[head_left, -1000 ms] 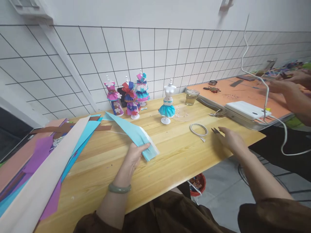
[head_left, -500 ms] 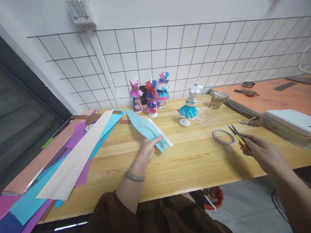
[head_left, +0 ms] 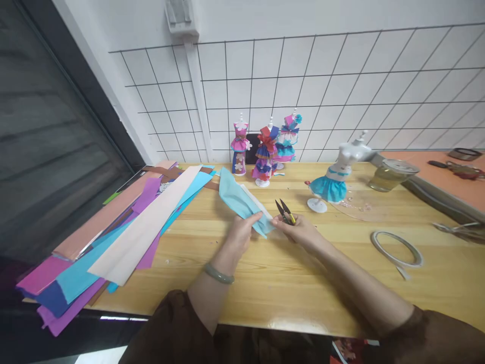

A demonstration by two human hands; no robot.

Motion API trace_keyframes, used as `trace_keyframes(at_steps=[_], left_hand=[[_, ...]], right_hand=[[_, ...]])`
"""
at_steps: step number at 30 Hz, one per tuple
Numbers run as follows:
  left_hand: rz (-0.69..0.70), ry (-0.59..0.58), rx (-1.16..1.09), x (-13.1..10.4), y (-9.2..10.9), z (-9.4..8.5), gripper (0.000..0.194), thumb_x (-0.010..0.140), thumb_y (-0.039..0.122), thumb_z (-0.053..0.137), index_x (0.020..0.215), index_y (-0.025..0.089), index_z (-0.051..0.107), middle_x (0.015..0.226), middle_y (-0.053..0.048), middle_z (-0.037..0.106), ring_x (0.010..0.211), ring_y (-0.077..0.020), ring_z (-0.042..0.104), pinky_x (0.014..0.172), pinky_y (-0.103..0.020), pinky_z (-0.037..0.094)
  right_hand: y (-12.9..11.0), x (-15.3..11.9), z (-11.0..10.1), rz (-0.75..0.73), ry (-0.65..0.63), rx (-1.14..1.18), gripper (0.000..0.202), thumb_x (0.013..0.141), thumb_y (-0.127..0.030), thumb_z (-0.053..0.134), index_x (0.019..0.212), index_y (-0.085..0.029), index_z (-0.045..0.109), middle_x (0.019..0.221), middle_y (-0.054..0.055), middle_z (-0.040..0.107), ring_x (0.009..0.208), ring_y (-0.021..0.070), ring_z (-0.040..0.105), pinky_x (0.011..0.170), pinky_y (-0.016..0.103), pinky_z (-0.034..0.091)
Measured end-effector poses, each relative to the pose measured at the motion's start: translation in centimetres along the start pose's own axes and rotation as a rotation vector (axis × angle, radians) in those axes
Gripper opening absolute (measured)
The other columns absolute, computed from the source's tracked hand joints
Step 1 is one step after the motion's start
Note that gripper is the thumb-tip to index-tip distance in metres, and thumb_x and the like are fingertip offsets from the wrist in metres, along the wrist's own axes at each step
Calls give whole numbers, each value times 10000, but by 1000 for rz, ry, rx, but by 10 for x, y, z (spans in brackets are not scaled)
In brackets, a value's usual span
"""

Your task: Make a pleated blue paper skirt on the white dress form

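Note:
My left hand (head_left: 241, 236) is closed on a light blue sheet of crepe paper (head_left: 235, 198), thumb on top, just above the table. A strip of white tape (head_left: 254, 199) runs along the paper's right edge. In my right hand (head_left: 303, 233) are small thread snips (head_left: 286, 212) with dark blades and a yellow part, blades pointing up and away from the paper. That hand's thumb and fingertip meet at the lower right end of the taped edge. Whether they grip the tape itself I cannot tell.
Crepe paper strips (head_left: 125, 242) lie piled at left. Three dressed mini mannequins (head_left: 267, 154) stand at the wall; another, in a blue skirt (head_left: 329, 189), is nearer. At right are a tape roll (head_left: 396, 247), a glass cup (head_left: 392, 174) and an orange surface (head_left: 420, 174).
My right hand has come left with the snips, from beside the tape roll to the paper's taped edge. My left hand still holds the paper. The view has turned left.

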State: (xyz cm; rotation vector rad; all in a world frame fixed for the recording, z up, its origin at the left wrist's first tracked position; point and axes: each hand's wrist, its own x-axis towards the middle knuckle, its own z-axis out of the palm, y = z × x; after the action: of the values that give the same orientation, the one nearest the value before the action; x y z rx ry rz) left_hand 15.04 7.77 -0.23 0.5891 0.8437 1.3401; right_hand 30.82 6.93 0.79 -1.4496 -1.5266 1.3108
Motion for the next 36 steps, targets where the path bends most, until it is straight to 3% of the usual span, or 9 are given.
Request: trace_keyframes(at_steps=[8, 19, 22, 25, 32, 36], left_hand=[[-145, -79, -47, -10, 7, 4, 326, 503, 180, 826, 780, 142, 659, 795, -37, 703, 729, -179, 645, 749, -338, 493], [-101, -37, -53, -7, 5, 4, 307, 511, 185, 828, 739, 149, 626, 733, -8, 683, 678, -153, 627, 685, -298, 495], [-104, -37, -37, -8, 3, 4, 302, 512, 188, 827, 742, 146, 635, 733, -13, 685, 667, -155, 625, 666, -297, 489], [-90, -19, -54, -9, 2, 4, 298, 521, 194, 825, 752, 142, 643, 765, -22, 691, 677, -151, 624, 668, -291, 487], [-127, -167, 48, -13, 0, 4, 270, 546, 195, 818, 752, 131, 655, 758, -35, 688, 697, -145, 618, 702, -292, 472], [-106, -90, 34, -9, 0, 2, 264, 536, 196, 819, 719, 144, 635, 732, -17, 673, 685, -137, 602, 679, -279, 456]], right_hand=[[11, -8, -4, -49, 0, 19, 398, 730, -551, 630, 751, -155, 604, 458, -84, 295, 437, 62, 218, 427, 236, 163], [10, -12, 1, -31, -45, 130, 428, 747, -586, 601, 737, -158, 603, 466, -82, 297, 436, 66, 241, 428, 231, 176], [9, -14, 4, -23, -13, 101, 413, 727, -552, 640, 834, -153, 634, 456, -86, 307, 428, 61, 223, 427, 233, 157], [8, -13, 7, -39, 28, 135, 395, 702, -545, 662, 771, -160, 607, 448, -85, 319, 421, 57, 225, 423, 231, 160], [7, -13, 9, 7, 40, 181, 408, 640, -539, 709, 742, -160, 596, 442, -85, 322, 405, 54, 225, 403, 225, 146], [7, -14, 11, 18, 71, 249, 423, 640, -523, 712, 832, -155, 625, 437, -90, 321, 397, 58, 231, 400, 222, 152]])
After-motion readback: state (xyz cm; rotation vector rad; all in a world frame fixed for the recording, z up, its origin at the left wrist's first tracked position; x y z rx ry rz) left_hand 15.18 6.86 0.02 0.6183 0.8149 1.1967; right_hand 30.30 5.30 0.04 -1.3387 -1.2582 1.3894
